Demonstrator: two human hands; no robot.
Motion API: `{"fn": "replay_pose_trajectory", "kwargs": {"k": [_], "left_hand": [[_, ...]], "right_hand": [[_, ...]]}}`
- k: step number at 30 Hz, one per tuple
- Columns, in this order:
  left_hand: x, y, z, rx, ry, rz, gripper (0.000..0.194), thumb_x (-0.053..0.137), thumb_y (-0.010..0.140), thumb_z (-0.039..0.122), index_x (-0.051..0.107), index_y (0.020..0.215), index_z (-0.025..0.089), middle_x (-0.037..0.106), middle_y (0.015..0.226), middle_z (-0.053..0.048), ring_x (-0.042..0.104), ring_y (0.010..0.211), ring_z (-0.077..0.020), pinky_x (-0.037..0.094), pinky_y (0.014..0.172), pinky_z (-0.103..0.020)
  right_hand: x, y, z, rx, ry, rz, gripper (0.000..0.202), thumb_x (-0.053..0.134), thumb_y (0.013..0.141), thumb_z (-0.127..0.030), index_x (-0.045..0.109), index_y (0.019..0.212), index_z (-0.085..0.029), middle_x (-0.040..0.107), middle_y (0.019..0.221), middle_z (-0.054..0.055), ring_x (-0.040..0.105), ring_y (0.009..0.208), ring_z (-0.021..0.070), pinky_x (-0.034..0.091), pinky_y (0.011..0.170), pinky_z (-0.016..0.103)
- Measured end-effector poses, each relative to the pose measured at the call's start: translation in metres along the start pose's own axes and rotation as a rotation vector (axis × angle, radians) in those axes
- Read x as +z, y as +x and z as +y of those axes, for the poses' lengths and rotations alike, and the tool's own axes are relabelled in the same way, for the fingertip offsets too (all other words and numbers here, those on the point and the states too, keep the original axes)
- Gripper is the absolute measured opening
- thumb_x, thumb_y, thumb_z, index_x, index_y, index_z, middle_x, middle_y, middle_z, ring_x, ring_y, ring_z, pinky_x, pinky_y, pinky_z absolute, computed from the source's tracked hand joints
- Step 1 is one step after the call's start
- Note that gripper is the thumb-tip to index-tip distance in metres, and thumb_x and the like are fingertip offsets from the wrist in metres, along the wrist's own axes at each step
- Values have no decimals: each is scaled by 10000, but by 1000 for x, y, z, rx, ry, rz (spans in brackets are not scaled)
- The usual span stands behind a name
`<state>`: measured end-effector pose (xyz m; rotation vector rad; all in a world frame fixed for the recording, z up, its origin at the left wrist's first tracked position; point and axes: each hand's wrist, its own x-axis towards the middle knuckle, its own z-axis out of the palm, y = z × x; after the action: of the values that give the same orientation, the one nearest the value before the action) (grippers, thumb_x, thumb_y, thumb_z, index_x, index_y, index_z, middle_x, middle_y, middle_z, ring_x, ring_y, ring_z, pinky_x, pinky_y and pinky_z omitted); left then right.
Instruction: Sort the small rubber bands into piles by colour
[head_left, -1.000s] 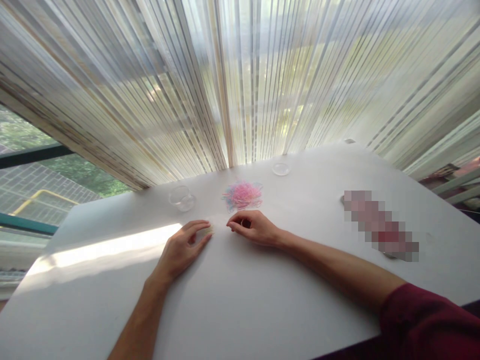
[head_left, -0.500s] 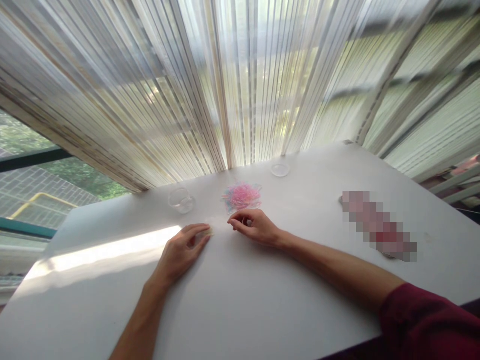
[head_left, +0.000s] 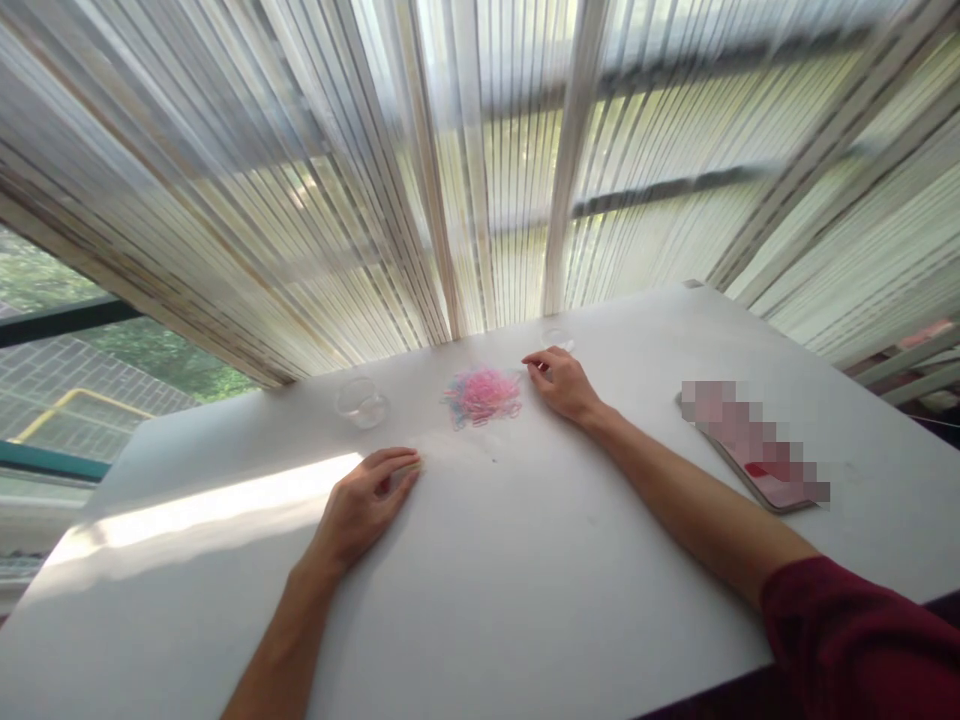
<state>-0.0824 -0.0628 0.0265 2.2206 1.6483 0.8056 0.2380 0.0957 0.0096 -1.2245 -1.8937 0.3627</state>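
Note:
A pile of small pink, blue and yellowish bands (head_left: pixel 484 395) lies on the white table (head_left: pixel 465 600). Nearer and to its left, my left hand (head_left: pixel 379 490) rests on the table, thumb and fingertips closed on a small yellow-green thing, perhaps a band. My right hand (head_left: pixel 564 382) is just right of the pile with its fingers pinched together; what they hold, if anything, is too small to see. Behind that hand stands a clear round dish (head_left: pixel 557 340), partly covered by it. Another clear round container (head_left: pixel 363 402) stands left of the pile.
A flat pinkish object (head_left: pixel 757 455), blurred over, lies on the right of the table. String curtains (head_left: pixel 495 180) hang along the far edge. A strip of sunlight crosses the table's left side.
My right hand has moved away from me and to the right, from the near side of the pile to its right side by the dish. My left hand has stayed in place.

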Motion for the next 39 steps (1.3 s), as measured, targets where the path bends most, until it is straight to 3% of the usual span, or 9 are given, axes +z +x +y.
{"fn": "replay_pose_trajectory", "kwargs": {"k": [5,12,26,33,39], "left_hand": [[0,0,2,14,32,23,284,563,935,406,707,1101,226,661,1166,-67,529,595,-87,536,673,-268],[1,3,6,17,73,57,300,537,941,420,712,1087,226,657,1142,-72,523,594,-86,530,686,-278],[14,7,17,73,62,214,236,552,944,355,715,1029,207,648,1038,-57,515,580,-76,496,611,-244],[14,9,11,28,15,290,252,556,938,380,725,994,203,642,980,-46,504,556,-72,508,605,-235],[13,9,10,11,-15,318,257,559,936,385,723,980,193,636,969,-48,492,550,-69,503,603,-234]], "right_hand": [[6,-2,4,-83,-113,-82,230,556,905,-139,739,1040,-174,628,960,102,551,964,242,446,947,387],[9,2,6,13,-108,-34,127,612,891,-190,738,902,-185,625,861,76,554,876,229,459,888,378],[9,3,3,31,-108,-46,101,614,893,-199,713,891,-179,642,886,80,567,891,226,461,888,372],[13,4,6,8,-121,-44,115,591,889,-180,700,856,-175,637,863,87,563,880,231,463,854,368],[6,3,2,42,5,85,152,543,916,-229,663,839,-176,625,832,67,564,794,202,478,814,358]]}}
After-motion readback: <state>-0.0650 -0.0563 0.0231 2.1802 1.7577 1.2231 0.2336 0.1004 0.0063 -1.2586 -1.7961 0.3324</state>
